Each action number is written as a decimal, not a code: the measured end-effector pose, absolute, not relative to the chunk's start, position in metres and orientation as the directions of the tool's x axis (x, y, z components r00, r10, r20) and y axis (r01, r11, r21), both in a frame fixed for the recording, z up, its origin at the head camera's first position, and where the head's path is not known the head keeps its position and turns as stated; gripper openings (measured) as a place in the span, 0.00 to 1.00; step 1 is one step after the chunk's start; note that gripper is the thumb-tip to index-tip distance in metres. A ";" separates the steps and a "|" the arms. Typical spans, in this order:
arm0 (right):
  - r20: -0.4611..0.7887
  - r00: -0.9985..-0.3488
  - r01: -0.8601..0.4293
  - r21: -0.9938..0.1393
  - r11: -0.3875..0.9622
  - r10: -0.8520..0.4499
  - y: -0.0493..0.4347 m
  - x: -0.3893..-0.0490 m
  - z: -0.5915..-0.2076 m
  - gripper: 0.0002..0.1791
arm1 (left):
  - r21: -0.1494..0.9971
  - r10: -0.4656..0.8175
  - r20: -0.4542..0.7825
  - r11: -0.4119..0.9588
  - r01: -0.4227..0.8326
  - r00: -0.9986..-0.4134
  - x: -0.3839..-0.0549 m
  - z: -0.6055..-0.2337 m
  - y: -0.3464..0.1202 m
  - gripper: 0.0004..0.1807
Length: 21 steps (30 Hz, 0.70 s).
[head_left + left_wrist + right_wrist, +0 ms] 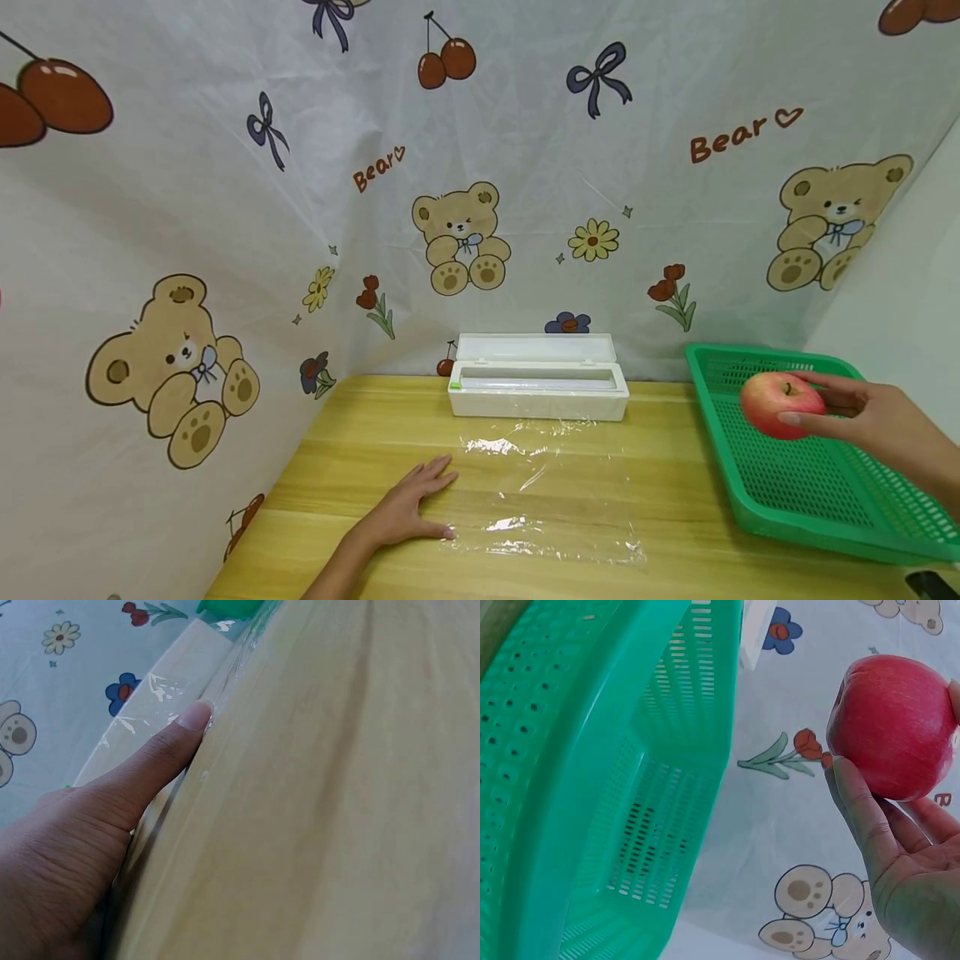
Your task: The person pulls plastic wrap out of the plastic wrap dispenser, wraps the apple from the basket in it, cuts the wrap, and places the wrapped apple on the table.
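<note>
A red apple (776,406) is held in my right hand (877,421), above the green basket (765,518). In the right wrist view the apple (892,724) sits between the thumb and the fingers of that hand (919,877). My left hand (408,504) rests with spread fingers on the wooden table, its thumb at the left edge of a clear plastic film (540,500). The left wrist view shows this hand's (97,802) thumb extended along the film's edge. The film lies flat on the table, with shiny wrinkles.
A white cling film box (536,406) stands at the back of the wooden table (330,467) with its lid raised and a roll inside. A bear-print cloth (525,150) hangs behind and to the left. At the lower right corner is a black object (930,585).
</note>
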State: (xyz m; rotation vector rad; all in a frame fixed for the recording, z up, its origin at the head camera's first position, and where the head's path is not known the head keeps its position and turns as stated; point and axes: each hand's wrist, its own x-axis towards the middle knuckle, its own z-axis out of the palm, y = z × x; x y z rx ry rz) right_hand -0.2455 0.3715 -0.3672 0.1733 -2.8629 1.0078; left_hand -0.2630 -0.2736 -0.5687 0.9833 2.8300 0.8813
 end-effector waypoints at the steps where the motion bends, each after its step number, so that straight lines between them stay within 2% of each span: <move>1: 0.138 -0.988 -0.145 -0.624 0.768 -0.075 0.369 -0.245 -0.366 0.47 | 0.517 0.575 0.161 0.643 0.565 -0.802 -0.263 -0.569 -0.274 0.54; 21: 0.153 -0.975 -0.221 -0.679 0.700 -0.160 0.322 -0.236 -0.366 0.39 | 0.520 0.580 0.157 0.640 0.566 -0.800 -0.264 -0.568 -0.274 0.55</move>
